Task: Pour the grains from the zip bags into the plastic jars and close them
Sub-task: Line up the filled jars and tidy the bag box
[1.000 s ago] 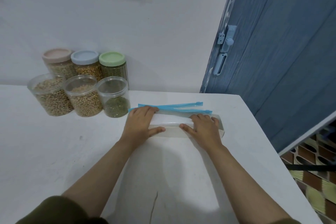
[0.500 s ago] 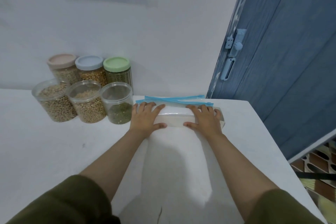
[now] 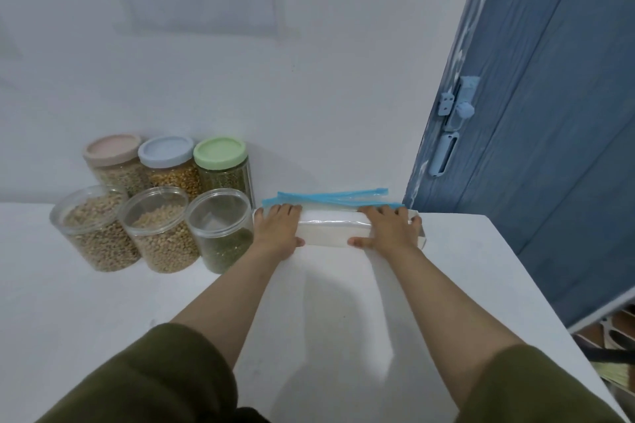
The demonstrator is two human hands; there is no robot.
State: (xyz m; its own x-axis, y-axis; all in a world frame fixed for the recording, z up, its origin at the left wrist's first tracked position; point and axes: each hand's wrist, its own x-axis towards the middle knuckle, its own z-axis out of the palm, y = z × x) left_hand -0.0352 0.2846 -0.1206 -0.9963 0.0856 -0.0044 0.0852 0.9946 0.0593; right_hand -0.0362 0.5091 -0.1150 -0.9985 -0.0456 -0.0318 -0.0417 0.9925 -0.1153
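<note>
A flat bundle of clear, empty zip bags (image 3: pixel 331 232) with blue zip strips (image 3: pixel 330 198) lies at the far edge of the white table (image 3: pixel 103 312), close to the wall. My left hand (image 3: pixel 278 228) presses flat on its left end, my right hand (image 3: pixel 390 228) on its right end, thumbs at the near edge. Three jars without lids stand to the left: two with beige grains (image 3: pixel 98 232) (image 3: pixel 159 233) and one partly filled with green grains (image 3: pixel 221 232). Behind them stand three closed jars with pink (image 3: pixel 111 149), blue (image 3: pixel 166 151) and green lids (image 3: pixel 220 153).
A white wall rises right behind the table. A blue door (image 3: pixel 549 113) with a latch (image 3: pixel 458 106) stands to the right. The table's right edge (image 3: pixel 515 282) drops to a patterned floor (image 3: pixel 618 330).
Both hands have slid the folded bags further away toward the wall, and the view has tilted with them. The jars have not moved.
</note>
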